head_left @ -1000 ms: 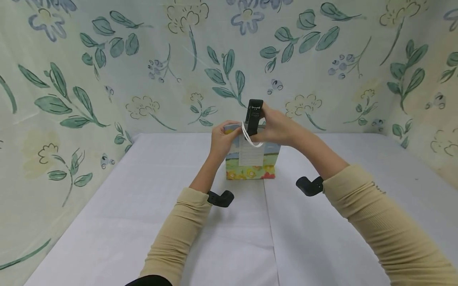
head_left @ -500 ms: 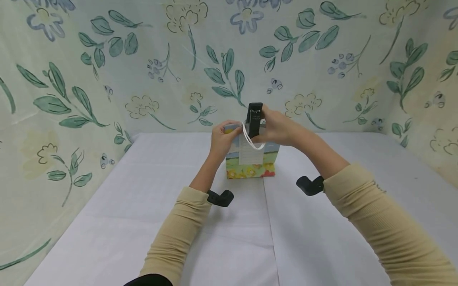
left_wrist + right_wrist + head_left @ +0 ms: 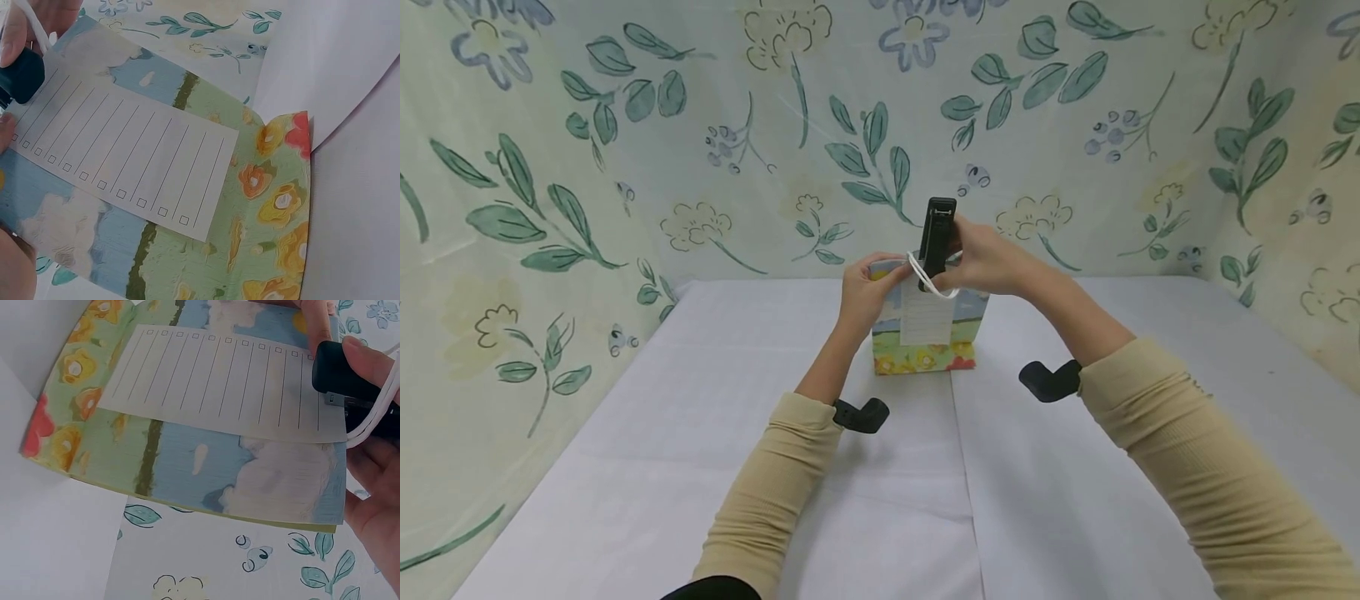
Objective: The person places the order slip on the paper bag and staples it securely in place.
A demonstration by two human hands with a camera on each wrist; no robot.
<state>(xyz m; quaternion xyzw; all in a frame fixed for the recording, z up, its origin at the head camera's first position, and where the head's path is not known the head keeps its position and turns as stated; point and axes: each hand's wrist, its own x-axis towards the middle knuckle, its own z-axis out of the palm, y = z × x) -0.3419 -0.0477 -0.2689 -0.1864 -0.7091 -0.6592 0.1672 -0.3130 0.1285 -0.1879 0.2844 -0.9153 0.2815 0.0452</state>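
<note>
A paper gift bag (image 3: pixel 925 360) with a painted meadow and sky stands upright on the table. A white lined checklist sheet (image 3: pixel 125 144) lies against its front, reaching the top edge. My left hand (image 3: pixel 865 287) pinches the bag's upper left corner, thumb in front. In my right hand (image 3: pixel 988 258) is a black stapler (image 3: pixel 937 237), gripped steeply tilted at the top edge of the bag and sheet. The right wrist view shows the stapler's dark end (image 3: pixel 340 370) over the sheet's top. A white cord handle (image 3: pixel 931 279) loops in front of the stapler.
The bag stands on a white-covered table (image 3: pixel 715 383) with a seam running forward from it. A floral cloth (image 3: pixel 700 150) hangs behind and at both sides. Black wrist cameras (image 3: pixel 862 415) project from the sleeves.
The stapler dipped slightly, then rose and tilted a little to the right with my right hand. The cord handle shifted with it. My left hand keeps its place on the bag.
</note>
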